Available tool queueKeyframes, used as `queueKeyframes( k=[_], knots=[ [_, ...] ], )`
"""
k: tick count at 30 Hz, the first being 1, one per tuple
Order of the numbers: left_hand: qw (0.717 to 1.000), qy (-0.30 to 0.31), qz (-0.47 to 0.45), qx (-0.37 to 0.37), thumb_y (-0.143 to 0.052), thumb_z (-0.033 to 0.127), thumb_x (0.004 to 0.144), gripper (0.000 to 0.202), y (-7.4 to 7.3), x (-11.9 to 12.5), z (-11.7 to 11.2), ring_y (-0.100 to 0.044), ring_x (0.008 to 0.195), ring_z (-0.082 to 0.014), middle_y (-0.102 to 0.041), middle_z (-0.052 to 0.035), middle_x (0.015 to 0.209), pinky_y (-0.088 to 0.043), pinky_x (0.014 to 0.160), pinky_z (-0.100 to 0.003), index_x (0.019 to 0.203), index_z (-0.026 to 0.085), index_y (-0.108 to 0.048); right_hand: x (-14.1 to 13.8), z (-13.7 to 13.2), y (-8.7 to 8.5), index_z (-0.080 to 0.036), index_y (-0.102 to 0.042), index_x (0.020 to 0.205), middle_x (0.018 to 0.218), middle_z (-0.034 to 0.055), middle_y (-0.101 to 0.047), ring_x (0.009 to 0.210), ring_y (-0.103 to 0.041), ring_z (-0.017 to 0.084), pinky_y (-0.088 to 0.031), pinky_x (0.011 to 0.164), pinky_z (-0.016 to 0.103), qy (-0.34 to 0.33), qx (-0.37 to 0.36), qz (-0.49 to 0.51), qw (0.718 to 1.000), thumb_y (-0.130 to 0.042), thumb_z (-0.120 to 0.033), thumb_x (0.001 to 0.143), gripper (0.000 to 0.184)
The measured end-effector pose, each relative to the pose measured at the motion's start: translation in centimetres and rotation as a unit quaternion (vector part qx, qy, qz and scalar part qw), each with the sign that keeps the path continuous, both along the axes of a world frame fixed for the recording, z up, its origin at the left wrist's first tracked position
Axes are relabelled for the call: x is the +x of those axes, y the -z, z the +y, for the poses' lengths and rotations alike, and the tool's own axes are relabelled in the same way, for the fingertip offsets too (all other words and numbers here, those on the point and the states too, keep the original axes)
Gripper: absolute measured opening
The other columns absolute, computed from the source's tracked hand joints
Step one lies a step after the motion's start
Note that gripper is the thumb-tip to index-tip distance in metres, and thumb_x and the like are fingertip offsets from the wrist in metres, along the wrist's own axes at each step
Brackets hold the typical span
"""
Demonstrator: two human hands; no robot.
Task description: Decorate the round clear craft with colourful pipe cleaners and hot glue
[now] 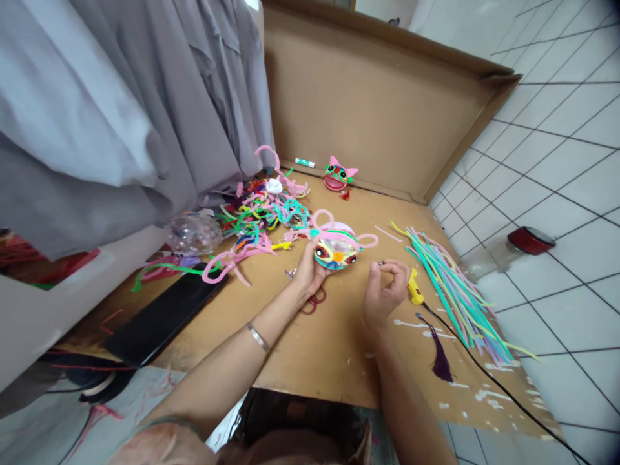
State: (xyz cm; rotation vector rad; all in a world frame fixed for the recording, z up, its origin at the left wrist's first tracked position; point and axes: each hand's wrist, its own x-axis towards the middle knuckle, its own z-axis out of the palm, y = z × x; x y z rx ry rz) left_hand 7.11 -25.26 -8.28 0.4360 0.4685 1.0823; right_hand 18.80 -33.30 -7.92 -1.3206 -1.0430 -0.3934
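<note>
1. Pink loops stick up from the toy (335, 250), mid-table; left hand (310, 270) is clamped on its left side, thumb toward the face. Can't tell if its underside touches the table (290, 368).
2. Right hand (385, 287) is apart from the toy, just right of it, fingers curled toward the thumb. Can't tell if the fingertips meet or grip something small.
3. Silver bracelet (258, 337) on the left wrist.
4. Red rings (309, 309) lie just below the left hand.
5. Yellow tool (415, 289) sits just right of the right hand; black cord (477, 345) runs off lower right.
6. Purple tassel (440, 358) lies below the tool.
7. Straight fuzzy stems (448, 284) lie bundled along the right side.
8. Tangled stem pile (264, 213) left of the toy, clear bag (194, 234) beside it, black slab (162, 320) nearer.
9. Second toy (336, 175), pink-eared, stands at the back near a white-green tube (305, 163), by the cardboard panel (387, 103).
10. Red-lidded jar (531, 240) far right, against white tiles (557, 181).
</note>
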Motion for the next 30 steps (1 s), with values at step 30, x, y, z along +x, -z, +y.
queueKeyframes(
  k=[30],
  knots=[
    [0.967, 0.212, -0.069, -0.127, -0.048, 0.055, 0.081, 0.05, 0.6, -1.0, -0.6, -0.068, 0.089, -0.0296, -0.07, -0.0138, 0.098, -0.057, 0.063, -0.037, 0.107, 0.015, -0.06, -1.0, 1.4, -0.3, -0.023, -0.057, 0.082, 0.076, -0.0048, -0.061, 0.071, -0.054, 0.013, -0.044, 0.066, 0.026, -0.385, -0.058, 0.507, 0.769, -0.075, -0.028, 0.06, 0.028]
  ],
)
